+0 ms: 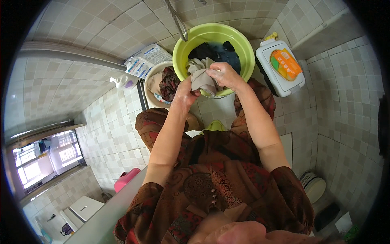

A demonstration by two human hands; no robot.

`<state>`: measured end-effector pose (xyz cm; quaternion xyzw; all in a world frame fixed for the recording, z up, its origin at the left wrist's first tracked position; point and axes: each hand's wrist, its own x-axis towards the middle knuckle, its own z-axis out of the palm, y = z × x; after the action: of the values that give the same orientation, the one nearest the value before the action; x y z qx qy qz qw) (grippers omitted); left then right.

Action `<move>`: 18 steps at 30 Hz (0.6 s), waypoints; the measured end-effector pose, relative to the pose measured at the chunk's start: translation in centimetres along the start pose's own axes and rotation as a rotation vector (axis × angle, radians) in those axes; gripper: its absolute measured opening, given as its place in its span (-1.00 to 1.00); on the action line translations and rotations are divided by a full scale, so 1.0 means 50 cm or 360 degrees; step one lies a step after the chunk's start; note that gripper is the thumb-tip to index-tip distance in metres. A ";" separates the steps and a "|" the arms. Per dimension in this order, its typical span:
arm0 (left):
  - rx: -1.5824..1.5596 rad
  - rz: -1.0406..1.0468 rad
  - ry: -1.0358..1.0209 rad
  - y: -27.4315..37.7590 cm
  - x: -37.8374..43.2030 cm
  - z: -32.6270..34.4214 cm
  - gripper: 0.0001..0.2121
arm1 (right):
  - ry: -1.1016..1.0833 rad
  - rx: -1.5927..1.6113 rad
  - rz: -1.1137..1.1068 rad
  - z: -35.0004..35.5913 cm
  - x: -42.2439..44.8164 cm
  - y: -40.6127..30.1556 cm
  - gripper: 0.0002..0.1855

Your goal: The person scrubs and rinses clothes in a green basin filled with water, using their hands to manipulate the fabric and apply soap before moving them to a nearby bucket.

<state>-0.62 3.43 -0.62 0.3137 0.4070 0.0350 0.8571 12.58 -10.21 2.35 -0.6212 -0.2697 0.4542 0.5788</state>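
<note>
A wet, light grey cloth garment [202,80] is bunched over the near rim of a large lime-green plastic tub [178,50]. My left hand [186,91] grips its left side at the rim, the thumb lying along the fabric. Higher up and to the right, my right hand [224,74] pinches another part of the same garment. Dark clothes [207,52] lie in bluish water inside the tub, beyond my hands. Close by my left hand, a cream basin [149,94] holds a dark red patterned cloth [169,84] and pale fabric.
A shower hose [178,19] hangs over the tub's far rim. Left stand a white pump bottle [124,81] and a printed detergent bag [149,59]. On the right, a white lidded box [281,68] bears an orange packet [288,64]. A pink plastic container [126,180] is at lower left.
</note>
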 end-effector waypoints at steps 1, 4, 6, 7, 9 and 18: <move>-0.0033 0.0030 0.0058 0.001 -0.005 0.003 -0.79 | -0.0002 0.0058 0.0030 0.000 0.000 0.001 -0.74; -0.0136 0.0407 -0.0373 0.010 -0.018 0.011 -0.74 | -0.0065 0.0237 0.0100 0.004 0.001 0.001 -0.73; -0.0394 0.0306 -0.0439 0.022 -0.022 0.028 -0.72 | -0.0173 0.0358 0.0128 0.002 0.003 0.005 -0.73; -0.0563 0.0179 -0.0423 0.023 -0.023 0.038 -0.71 | -0.0151 0.0272 0.0108 0.006 0.002 0.006 -0.74; -0.0244 0.0176 -0.0158 0.014 -0.012 0.038 -0.70 | -0.0106 0.0099 0.0063 0.023 -0.001 0.004 -0.74; -0.0545 0.0000 -0.0157 0.021 -0.010 0.024 -0.64 | 0.0465 -0.0553 -0.0370 0.015 0.011 0.009 -0.80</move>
<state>0.13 3.50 0.86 0.1645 0.3526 0.0883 0.9170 12.06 -9.48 1.85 -0.7353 -0.3269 0.2369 0.5444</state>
